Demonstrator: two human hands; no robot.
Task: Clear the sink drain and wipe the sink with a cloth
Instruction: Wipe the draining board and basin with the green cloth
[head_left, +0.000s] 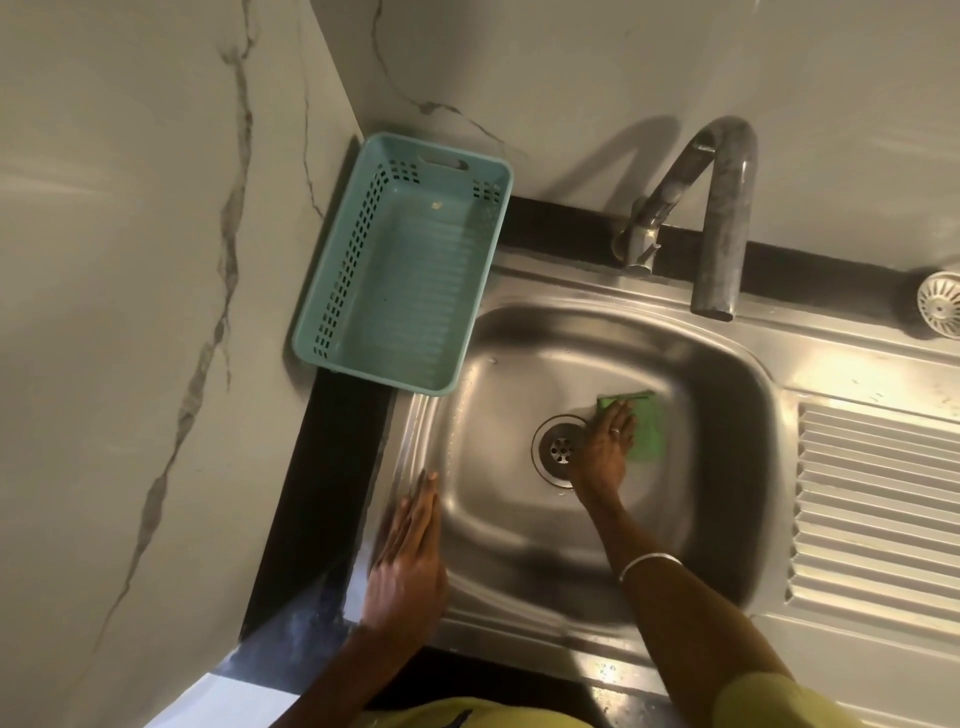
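The steel sink (727, 467) fills the middle of the view, with its round drain (557, 448) open at the bottom of the basin. My right hand (605, 447) presses a green cloth (647, 426) flat on the basin floor just right of the drain, fingers straight over it. On the sink's left rim rests my left hand (410, 551), its fingers straight and holding nothing.
A teal plastic basket (353, 291) stands at the sink's left rear corner, partly over the rim. The tap (719, 218) arches over the back of the basin. A white drain strainer (940, 305) lies on the ledge at far right. The ribbed drainboard (878, 514) lies to the right.
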